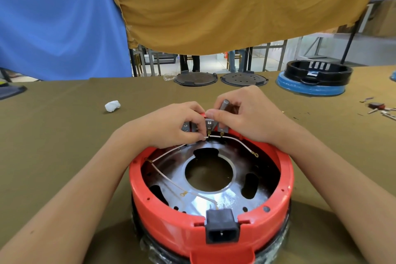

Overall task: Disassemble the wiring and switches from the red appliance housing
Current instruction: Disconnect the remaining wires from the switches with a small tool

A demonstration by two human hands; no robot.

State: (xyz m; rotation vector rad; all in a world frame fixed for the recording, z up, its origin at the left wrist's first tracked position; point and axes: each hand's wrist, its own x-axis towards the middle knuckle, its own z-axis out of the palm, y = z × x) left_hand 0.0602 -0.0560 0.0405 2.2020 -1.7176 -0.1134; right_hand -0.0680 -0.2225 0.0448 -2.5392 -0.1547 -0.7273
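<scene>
At the far left edge of the frame, a dark flat object [11, 91] lies on the olive-covered table [64, 118]. To its right, left of centre, sits a crumpled white wad [112, 106].

The red appliance housing [211, 210] stands open side up at lower centre, close to you. Inside it a shiny metal plate [205, 197] with a round central hole is exposed. A white wire [169, 150] runs along the left inner wall from the switch area, and further white leads with ring terminals lie on the plate. A black power socket [222, 226] is seated in the near rim.

Your left hand [173, 123] is at the far rim of the housing, fingers curled, pinching the white wire at its terminal. Just beside it, your right hand [242, 118] has its fingers curled around the grey switch assembly [214, 124] mounted on the far rim; a grey cylindrical part [225, 104] protrudes between the fingers. The fingertips of both hands nearly meet above the switch terminals.

At upper centre, along the far table edge, lie two dark round covers [196, 79]. Further right stands a black ring-shaped housing [317, 72] on a blue base [310, 89]. At the far right edge, small loose parts [379, 108] are scattered on the table. Blue and mustard cloths [214, 6] hang across the top of the frame.
</scene>
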